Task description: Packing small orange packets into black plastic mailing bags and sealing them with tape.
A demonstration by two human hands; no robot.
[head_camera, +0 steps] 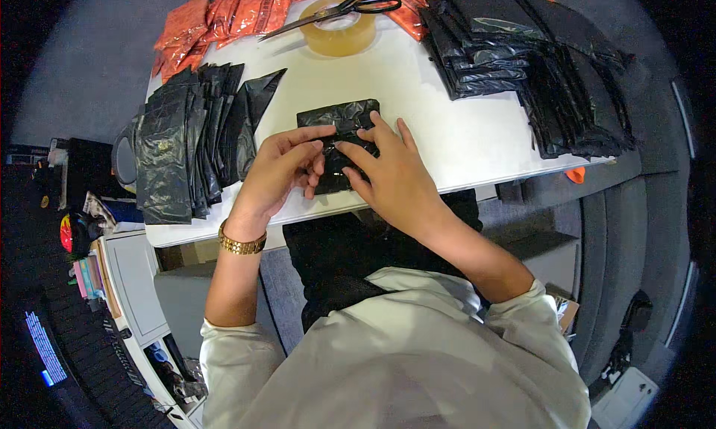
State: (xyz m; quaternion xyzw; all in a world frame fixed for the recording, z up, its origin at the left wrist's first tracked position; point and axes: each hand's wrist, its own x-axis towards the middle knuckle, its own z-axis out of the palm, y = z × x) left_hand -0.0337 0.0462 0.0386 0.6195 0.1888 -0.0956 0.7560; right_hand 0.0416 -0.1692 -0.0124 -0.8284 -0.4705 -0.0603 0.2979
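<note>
A folded black plastic bag lies flat on the white table near its front edge. My left hand, with a gold-coloured watch band at the wrist, rests at the bag's left side, thumb and index finger reaching over it. From the right, my right hand spreads its fingers on the bag's surface. Whether either hand pinches the plastic cannot be told. Left of the hands stands a row of folded black plastic bags. More stacked black plastic bags lie at the right.
Behind the bag, black-handled scissors lie across a roll of clear yellowish tape. Orange plastic packets line the far side of the white table. A grey sofa stands at the right, a white cabinet at the left.
</note>
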